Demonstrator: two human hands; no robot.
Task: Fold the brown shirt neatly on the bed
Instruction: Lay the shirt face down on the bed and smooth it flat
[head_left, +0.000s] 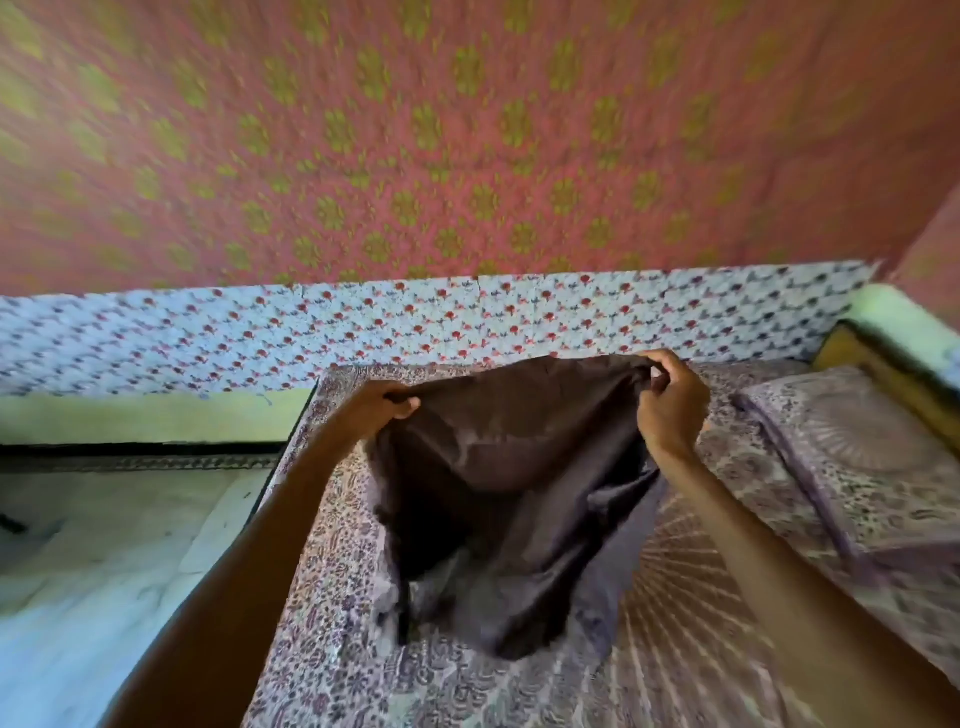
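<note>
- Head view: both arms reach forward and slightly down over the bed (322, 597), bare from the forearm on, with the hands raised at about the same height.
- The left hand (382, 408) is closed on the upper left edge of the brown shirt (511, 493), fingers curled over the cloth and knuckles turned towards the camera.
- The right hand (670, 402) is closed on the upper right edge, pinching a bunched bit of fabric between thumb and fingers; it sits a little higher than the left.
- The brown shirt hangs between the two hands, held up above the bed, its top edge stretched in a shallow curve.
- Its lower part falls in loose folds, and the bottom seems to touch the bedsheet, though the blur makes that hard to tell.
- The bed is covered with a purple-and-cream patterned sheet with a ray-like motif to the right of the shirt.
- A pillow (852, 467) in matching print lies at the right, well apart from the shirt.
- Behind the bed runs a band of white cloth with small red flowers (363, 322); above it hangs a pink wall covering with green flower motifs (467, 140).
- To the left of the bed lies a pale floor (104, 561).
</note>
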